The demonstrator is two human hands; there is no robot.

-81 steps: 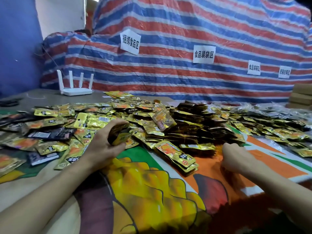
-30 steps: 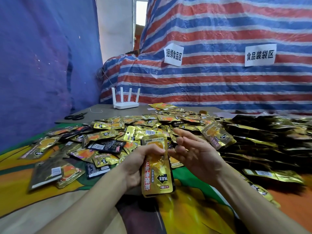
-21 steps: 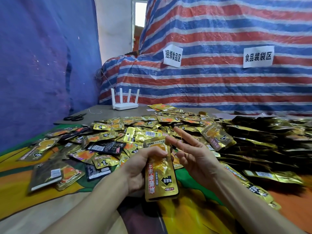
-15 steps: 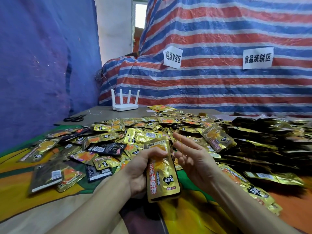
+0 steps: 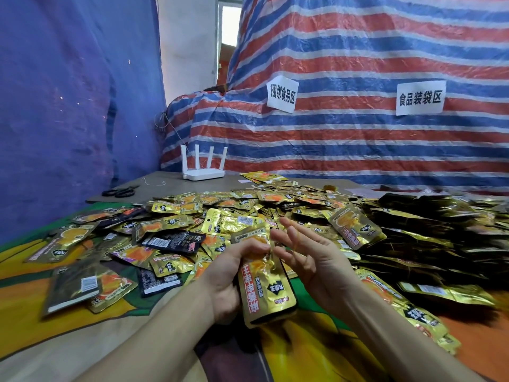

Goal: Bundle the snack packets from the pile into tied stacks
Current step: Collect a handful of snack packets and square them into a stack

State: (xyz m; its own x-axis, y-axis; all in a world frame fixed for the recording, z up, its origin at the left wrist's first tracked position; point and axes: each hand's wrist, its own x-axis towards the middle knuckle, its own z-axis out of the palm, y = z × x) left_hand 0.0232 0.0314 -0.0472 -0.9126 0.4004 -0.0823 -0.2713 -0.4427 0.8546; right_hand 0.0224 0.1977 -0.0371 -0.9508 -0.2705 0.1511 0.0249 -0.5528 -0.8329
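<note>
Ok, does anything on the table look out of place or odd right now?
Nothing looks spilled or torn. A few black foil packets lie mixed into the loose gold foil snack packets on the pile's left side, unlike the gold stack the left hand grips. A white four-antenna router sits behind the pile.

White paper sign (image 5: 282, 94) on striped tarp (image 5: 358, 150): 捆绑食品区. Second paper sign (image 5: 420, 97), same tarp, further right: 食品装袋区. Gold packet (image 5: 265, 288) in left hand (image 5: 228, 274): large red characters, upside down, not legible. Loose packet (image 5: 68, 288), left: barcode, digits too small.
</note>
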